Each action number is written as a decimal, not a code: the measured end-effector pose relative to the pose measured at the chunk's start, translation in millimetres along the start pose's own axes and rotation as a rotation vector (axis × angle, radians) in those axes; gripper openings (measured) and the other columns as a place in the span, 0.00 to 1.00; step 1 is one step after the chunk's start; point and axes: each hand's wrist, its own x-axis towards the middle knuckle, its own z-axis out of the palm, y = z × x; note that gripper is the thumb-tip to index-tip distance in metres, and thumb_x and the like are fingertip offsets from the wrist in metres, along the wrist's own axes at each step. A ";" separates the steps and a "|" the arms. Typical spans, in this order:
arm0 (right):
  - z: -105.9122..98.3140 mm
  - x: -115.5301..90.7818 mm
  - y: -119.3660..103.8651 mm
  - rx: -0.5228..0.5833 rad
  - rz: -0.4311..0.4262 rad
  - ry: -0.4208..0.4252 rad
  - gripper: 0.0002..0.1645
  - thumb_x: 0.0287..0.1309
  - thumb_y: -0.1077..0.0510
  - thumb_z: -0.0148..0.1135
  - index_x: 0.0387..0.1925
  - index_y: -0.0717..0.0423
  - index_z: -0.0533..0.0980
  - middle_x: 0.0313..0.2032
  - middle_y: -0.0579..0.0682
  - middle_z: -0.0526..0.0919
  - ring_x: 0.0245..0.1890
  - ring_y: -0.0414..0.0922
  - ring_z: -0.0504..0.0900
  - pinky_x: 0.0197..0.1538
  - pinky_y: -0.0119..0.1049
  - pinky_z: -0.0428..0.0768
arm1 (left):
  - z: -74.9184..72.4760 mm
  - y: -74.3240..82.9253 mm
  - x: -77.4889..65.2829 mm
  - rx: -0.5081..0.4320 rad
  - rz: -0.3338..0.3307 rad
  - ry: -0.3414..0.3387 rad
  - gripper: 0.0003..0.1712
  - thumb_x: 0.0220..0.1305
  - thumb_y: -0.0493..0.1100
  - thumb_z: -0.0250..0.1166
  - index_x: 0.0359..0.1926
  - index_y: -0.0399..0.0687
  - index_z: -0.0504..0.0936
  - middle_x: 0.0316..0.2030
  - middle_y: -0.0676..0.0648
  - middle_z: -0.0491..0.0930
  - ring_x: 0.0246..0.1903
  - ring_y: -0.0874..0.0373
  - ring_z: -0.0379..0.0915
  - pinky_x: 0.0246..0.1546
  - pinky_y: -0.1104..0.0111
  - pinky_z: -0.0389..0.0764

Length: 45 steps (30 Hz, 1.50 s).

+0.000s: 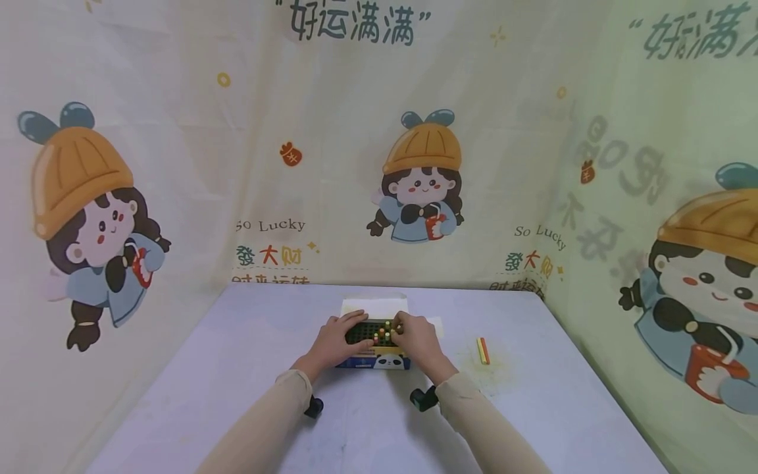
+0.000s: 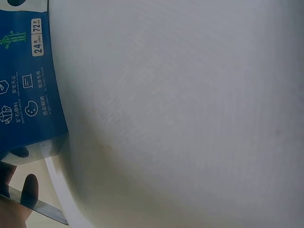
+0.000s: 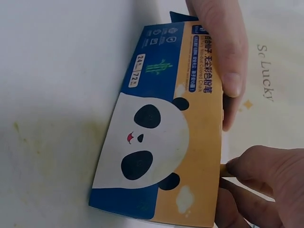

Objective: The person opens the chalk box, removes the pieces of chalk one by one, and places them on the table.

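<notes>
A blue and yellow chalk box (image 3: 199, 142) with a panda face stands on the table, open at the top. Its black holed insert (image 1: 362, 332) has several coloured chalk sticks (image 1: 381, 334) poking up at the right part. My left hand (image 1: 328, 341) grips the box from the left, thumb along the front rim and fingers toward the back. Over the box's right end, my right hand (image 1: 418, 340) pinches a yellowish chalk stick (image 3: 225, 170) between thumb and fingers, its lower end hidden behind the box's front wall.
The white lid flap (image 1: 374, 305) stands up behind the box. To the right, a yellow and an orange-red chalk stick (image 1: 484, 351) lie side by side on the white table (image 1: 249, 368), amid yellowish dust. A printed cloth backdrop (image 1: 331, 197) rises behind and at the sides.
</notes>
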 end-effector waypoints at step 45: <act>1.8 -6.2 0.8 -0.066 -0.028 0.083 0.21 0.65 0.56 0.70 0.54 0.46 0.70 0.31 0.49 0.91 0.21 0.41 0.76 0.53 0.56 0.72 | -1.8 5.2 -2.4 0.006 -0.014 0.002 0.46 0.60 0.76 0.65 0.75 0.67 0.71 0.76 0.58 0.65 0.61 0.45 0.68 0.60 0.41 0.72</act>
